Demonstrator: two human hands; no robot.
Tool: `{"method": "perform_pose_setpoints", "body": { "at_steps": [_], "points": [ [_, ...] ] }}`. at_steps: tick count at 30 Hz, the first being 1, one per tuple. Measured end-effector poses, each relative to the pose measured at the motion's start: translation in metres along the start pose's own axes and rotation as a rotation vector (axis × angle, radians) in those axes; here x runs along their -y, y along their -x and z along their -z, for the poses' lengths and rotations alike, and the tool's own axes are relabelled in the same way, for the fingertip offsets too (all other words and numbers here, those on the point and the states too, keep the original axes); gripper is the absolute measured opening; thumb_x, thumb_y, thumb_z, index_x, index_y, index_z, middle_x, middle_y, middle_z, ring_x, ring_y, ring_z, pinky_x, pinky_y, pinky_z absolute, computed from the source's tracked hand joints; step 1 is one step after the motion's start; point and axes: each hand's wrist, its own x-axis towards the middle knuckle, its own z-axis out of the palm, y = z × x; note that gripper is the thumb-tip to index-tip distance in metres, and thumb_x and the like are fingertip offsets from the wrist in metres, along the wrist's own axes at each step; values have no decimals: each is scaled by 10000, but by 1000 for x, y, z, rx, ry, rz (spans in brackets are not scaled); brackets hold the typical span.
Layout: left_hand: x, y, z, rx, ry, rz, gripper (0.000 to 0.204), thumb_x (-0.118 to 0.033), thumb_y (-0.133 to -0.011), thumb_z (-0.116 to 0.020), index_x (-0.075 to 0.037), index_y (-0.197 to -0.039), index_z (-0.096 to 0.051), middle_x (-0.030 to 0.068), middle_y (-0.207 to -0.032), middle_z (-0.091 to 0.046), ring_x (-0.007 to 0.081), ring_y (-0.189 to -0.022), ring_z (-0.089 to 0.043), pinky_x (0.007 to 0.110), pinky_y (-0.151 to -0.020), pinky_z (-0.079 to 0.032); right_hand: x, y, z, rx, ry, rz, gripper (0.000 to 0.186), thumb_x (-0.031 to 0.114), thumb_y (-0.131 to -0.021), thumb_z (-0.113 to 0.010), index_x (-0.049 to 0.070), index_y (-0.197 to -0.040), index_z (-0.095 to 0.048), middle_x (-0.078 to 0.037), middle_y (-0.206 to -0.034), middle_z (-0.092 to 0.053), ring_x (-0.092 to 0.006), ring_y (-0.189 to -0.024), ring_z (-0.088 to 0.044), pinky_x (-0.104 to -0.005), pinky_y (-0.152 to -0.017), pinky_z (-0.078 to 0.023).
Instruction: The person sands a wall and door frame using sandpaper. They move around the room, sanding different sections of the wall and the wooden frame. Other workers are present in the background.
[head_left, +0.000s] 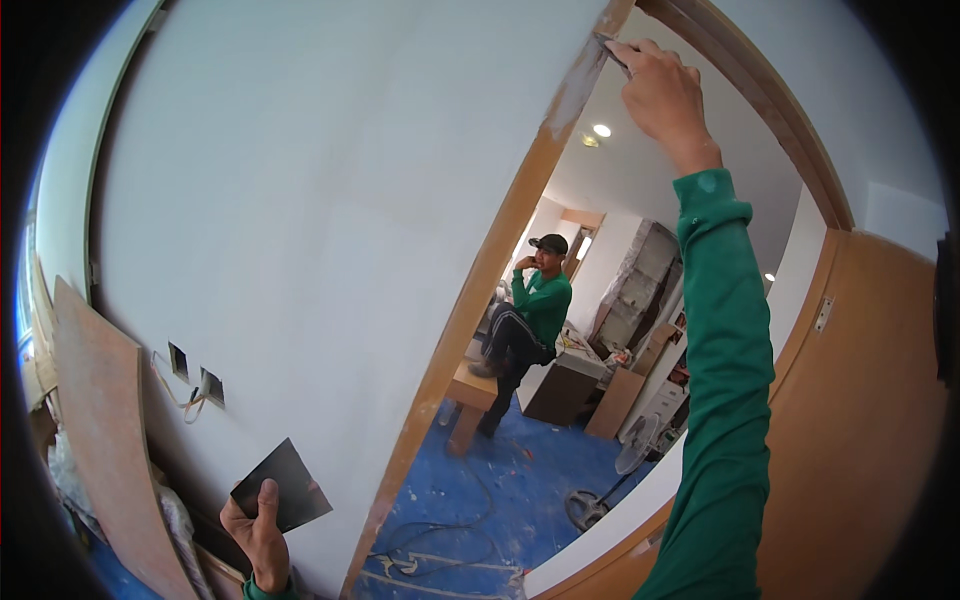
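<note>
My right hand (660,95) is raised high to the upper left corner of a wooden door frame (470,270). Its fingers are closed on a putty knife (606,44), mostly hidden by the hand, with the blade at the frame's edge. Below the blade, a whitish smear of filler (572,98) covers part of the wood. Down at the lower left, my left hand (258,530) grips a dark, flat, square metal plate (285,490), its thumb lying on top. That plate is tilted in front of the white wall (290,230).
Wires hang from two wall openings (212,388). Boards (105,400) lean at the left. Beyond the doorway, a person in green (540,300) stands with one foot on a wooden bench (470,388). A fan (638,440) and cable stand on blue floor covering (450,500). A wooden door (860,420) is at right.
</note>
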Motion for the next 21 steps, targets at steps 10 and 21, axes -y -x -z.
{"method": "perform_pose_setpoints", "body": {
  "at_steps": [10,21],
  "points": [
    [20,-13,-5,42,-28,43,243,-154,-941,-701,-12,-764,-614,-59,-650,-513,51,-612,-375,248,-563,-281,10,25,2,-31,-35,101,486,12,-868,-515,193,-1291,-671,-40,-1203,-652,-277,-1086,-608,-465,-947,-438],
    [23,-15,-3,38,-55,25,265,-165,-947,-699,-30,-743,-597,-66,-655,-499,52,-618,-367,252,-564,-267,41,63,12,-20,-56,96,487,-8,-860,-516,160,-1290,-671,-29,-1216,-645,-271,-1085,-582,-429,-933,-428]
  ]
}}
